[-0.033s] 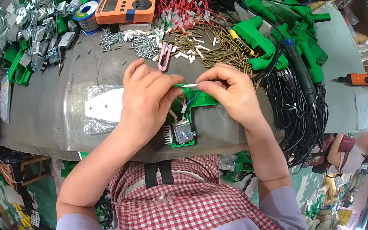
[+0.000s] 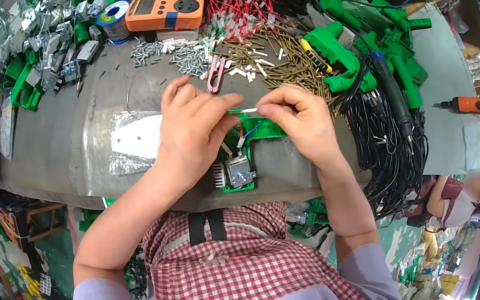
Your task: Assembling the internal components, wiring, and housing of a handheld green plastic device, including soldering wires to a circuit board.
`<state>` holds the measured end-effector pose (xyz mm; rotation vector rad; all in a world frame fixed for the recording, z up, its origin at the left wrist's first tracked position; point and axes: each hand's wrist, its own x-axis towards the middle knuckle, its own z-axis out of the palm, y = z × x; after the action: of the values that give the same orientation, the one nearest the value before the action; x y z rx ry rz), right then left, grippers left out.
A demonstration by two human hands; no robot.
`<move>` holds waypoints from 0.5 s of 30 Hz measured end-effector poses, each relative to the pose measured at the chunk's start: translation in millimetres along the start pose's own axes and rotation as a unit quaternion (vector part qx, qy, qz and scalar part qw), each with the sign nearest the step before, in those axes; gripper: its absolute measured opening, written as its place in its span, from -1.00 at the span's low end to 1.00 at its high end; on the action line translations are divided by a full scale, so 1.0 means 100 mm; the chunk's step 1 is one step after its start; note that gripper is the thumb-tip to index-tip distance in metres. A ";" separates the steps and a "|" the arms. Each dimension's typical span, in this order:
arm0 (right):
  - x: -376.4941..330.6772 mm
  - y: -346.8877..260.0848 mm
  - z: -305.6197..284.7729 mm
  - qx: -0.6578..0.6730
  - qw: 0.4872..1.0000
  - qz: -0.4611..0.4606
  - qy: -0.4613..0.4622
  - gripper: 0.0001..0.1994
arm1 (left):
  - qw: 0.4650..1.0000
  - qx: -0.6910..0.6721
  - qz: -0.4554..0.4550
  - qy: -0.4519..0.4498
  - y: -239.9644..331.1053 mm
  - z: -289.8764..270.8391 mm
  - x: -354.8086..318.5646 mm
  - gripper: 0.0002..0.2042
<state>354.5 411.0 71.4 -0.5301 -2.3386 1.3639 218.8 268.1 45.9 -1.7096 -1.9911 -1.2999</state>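
My right hand (image 2: 300, 118) pinches one end of a small white tube-like piece (image 2: 250, 110) between thumb and finger. My left hand (image 2: 190, 123) is closed, its thumb and index fingertips together at the other side of that piece; what they grip is hidden. Just below the fingers lies a green tool-housing half (image 2: 261, 128), with red and blue wires in its upper part. At its lower end sits a metal switch-like block (image 2: 239, 171), next to a white comb-like part (image 2: 219, 175).
Screws (image 2: 187, 58), brass-coloured pins (image 2: 283, 61), red-wired parts (image 2: 238, 6) and pink tweezers (image 2: 216, 73) lie beyond my hands. An orange meter (image 2: 164, 13) and solder spool (image 2: 113, 17) stand behind. Black cables (image 2: 383, 142) and green housings (image 2: 329, 45) crowd the right. A person (image 2: 452, 197) is at far right.
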 end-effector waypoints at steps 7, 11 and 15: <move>-0.04 0.13 0.26 0.075 0.995 0.071 0.002 -0.84 | 0.996 0.074 0.050 0.019 -0.03 -0.02 -0.06 -0.83; -0.02 0.08 0.27 -0.042 0.998 0.009 0.043 -0.86 | 0.999 0.027 0.001 -0.038 -0.15 -0.11 0.03 -0.84; -0.08 -0.01 0.20 -0.127 0.965 -0.163 0.162 -0.78 | 0.989 -0.040 0.070 -0.126 -0.05 -0.35 -0.03 -0.80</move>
<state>351.8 391.8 62.5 -0.3819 -2.2148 0.7712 202.3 240.6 62.1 -2.1038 -1.9254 -1.1822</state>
